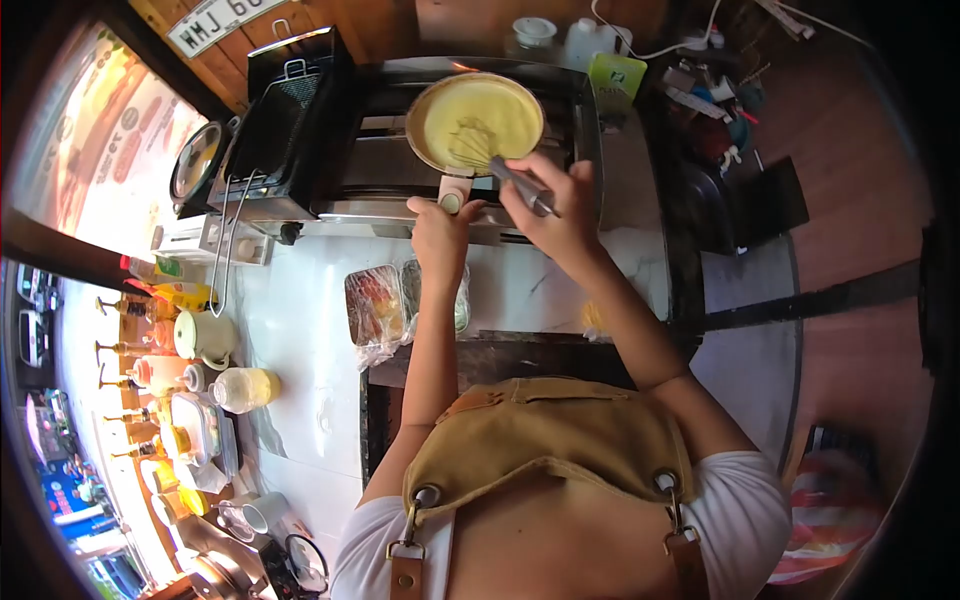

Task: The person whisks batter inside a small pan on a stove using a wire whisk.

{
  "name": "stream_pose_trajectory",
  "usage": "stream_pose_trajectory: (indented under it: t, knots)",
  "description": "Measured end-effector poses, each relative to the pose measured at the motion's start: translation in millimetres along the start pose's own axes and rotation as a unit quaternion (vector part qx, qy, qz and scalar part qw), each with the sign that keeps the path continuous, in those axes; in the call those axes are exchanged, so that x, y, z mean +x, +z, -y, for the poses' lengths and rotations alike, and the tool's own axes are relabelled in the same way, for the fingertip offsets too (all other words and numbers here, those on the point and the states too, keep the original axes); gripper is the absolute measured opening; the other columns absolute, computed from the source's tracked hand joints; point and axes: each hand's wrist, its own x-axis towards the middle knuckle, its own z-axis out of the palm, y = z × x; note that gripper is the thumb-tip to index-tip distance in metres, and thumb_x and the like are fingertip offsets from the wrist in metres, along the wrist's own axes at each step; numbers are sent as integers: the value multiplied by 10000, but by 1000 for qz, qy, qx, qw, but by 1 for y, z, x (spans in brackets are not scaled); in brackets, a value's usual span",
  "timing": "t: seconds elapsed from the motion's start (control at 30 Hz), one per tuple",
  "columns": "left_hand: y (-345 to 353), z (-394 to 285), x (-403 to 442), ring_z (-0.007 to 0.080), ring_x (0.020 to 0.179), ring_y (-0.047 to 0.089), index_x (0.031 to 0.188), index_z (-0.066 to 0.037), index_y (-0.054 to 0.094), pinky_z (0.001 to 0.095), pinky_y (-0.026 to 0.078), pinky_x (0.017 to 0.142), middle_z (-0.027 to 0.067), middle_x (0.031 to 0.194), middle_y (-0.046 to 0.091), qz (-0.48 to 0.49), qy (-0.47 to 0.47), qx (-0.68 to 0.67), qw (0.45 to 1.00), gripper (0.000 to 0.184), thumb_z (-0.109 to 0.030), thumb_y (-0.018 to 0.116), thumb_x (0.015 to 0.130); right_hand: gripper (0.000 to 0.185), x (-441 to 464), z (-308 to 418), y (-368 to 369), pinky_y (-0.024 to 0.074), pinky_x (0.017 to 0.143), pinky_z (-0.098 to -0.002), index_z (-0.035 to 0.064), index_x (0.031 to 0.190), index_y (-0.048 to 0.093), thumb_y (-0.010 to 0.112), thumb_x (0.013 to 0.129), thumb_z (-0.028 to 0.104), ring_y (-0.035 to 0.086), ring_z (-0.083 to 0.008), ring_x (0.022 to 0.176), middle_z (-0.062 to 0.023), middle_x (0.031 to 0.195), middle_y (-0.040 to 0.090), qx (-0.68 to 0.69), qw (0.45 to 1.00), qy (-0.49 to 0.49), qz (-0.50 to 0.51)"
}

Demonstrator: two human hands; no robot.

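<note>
A frying pan [412,128] sits on the stove [375,150] with a smooth pale yellow mixture [500,110] inside. My left hand [440,238] is closed around the pan's light handle [455,190], thumb and fingers wrapped at its end. In my right hand [560,205] I grip a whisk [520,185] by its dark handle. The whisk's wire loops rest in the yellow mixture near the side of the pan closest to me.
A deep fryer with a wire basket [290,95] stands left of the stove. Plastic-wrapped trays [376,305] lie on the white counter [300,290] before me. Pump bottles, a jar [247,390] and a pale green jug [203,335] line the left side. A green pouch [617,75] stands behind right.
</note>
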Motion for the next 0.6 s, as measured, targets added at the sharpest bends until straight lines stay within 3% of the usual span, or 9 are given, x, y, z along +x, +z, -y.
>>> stream_pose_trajectory:
  t: [0.03,0.1,0.23,0.37,0.5,0.6]
  knots:
    - [2,2,1,419,705,591,884,47,321,440,480,613,254,693,586,-7,5,-1,1000,673,-436,726,648,184,0,-3,6,329,612,-288,149,824,627,673,646,155,365,-180,567,-6,667,627,7,1000,1,14]
    - [1,0,1,418,702,591,882,44,320,440,480,610,252,689,586,-19,9,-3,1000,675,-438,728,645,169,4,-8,17,314,621,-275,148,826,620,667,663,149,454,-163,566,2,653,623,-19,1000,0,-3]
    - [-7,-5,-1,418,699,591,874,37,316,438,481,609,249,689,586,-5,-17,5,1000,672,-439,730,641,169,7,-24,32,293,652,-310,133,823,598,651,669,177,511,-164,519,-11,595,607,47,998,36,-27]
    - [-2,0,1,419,699,591,873,36,317,432,484,607,250,689,585,-8,-4,-1,1000,674,-447,727,641,189,1,-8,16,302,660,-298,116,836,603,664,674,191,538,-167,537,-26,662,632,43,999,24,-4]
    - [0,-2,-1,419,701,592,875,37,322,431,485,605,254,689,584,-16,-4,-3,1000,675,-451,726,641,190,5,-18,35,300,657,-300,110,852,601,661,684,173,565,-163,560,-29,685,639,121,991,40,29]
    - [-5,-4,-1,419,715,592,875,41,326,434,480,616,263,695,582,-2,-14,-1,1000,661,-427,732,645,191,9,-18,41,294,641,-301,111,853,601,659,677,160,544,-177,508,-29,657,628,84,994,65,-34]
